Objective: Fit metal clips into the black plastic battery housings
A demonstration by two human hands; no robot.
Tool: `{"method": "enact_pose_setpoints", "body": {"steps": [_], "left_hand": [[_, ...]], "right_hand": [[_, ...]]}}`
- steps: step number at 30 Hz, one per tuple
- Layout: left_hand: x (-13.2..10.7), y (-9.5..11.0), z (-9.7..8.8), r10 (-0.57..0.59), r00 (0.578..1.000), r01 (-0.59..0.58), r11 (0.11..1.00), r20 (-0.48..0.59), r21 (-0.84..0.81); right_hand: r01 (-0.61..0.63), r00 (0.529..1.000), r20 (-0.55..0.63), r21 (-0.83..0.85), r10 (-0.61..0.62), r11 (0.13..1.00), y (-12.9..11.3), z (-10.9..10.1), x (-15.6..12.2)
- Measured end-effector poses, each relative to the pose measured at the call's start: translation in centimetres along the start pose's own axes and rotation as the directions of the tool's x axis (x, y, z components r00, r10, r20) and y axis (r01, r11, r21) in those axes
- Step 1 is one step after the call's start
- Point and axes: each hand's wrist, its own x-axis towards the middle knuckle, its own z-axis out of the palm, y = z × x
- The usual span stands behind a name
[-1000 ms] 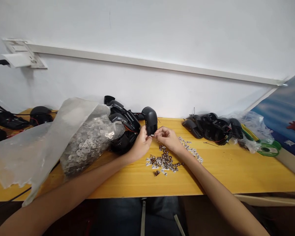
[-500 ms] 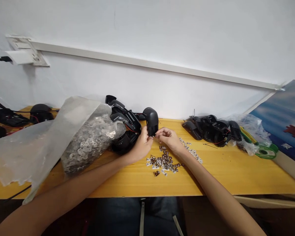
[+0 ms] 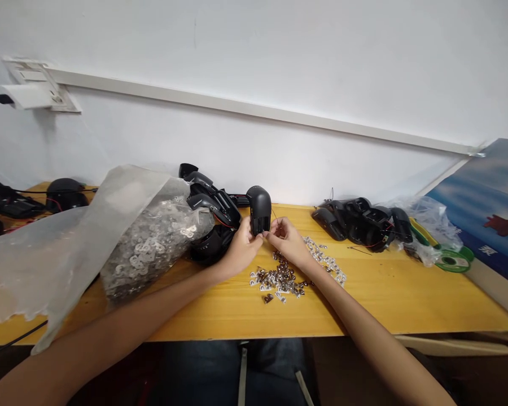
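My left hand (image 3: 242, 252) grips a black plastic housing (image 3: 259, 210) upright at its lower end. My right hand (image 3: 284, 239) is close beside it, with the fingertips pinched together at the housing's bottom edge. Whatever those fingertips hold is too small to make out. A thin wire (image 3: 274, 214) curves up next to the housing. Just below my right hand lies a loose pile of small metal terminals (image 3: 281, 280), and a scatter of silver terminals (image 3: 324, 258) runs off to its right.
A translucent plastic bag (image 3: 152, 248) full of silver metal pieces lies left of my left arm, beside a heap of black housings (image 3: 214, 206). More housings (image 3: 364, 225) lie right, near a green solder spool (image 3: 451, 260). All stand on a yellow wooden table (image 3: 385, 299).
My right hand has moved slightly closer to the bottom of the housing. My left hand still holds the housing, and the view has shifted slightly.
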Motion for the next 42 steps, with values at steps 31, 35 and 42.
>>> {"method": "enact_pose_setpoints", "body": {"steps": [31,35,42], "left_hand": [[-0.3,2.3,-0.3,-0.159,0.986,0.152,0.98,0.049,0.127],[-0.2,2.4,-0.4,-0.142,0.989,0.139,0.987,0.035,0.079],[-0.3,2.5,-0.2,-0.143,0.988,0.139,0.987,0.052,0.084]], "right_hand": [[0.205,0.977,-0.024,-0.168,-0.212,0.964,0.1,-2.7,0.0],[0.222,0.974,0.061,-0.127,-0.216,0.967,-0.5,-2.3,-0.4],[0.243,0.966,0.113,-0.091,-0.232,0.966,-0.5,-1.5,-0.8]]}}
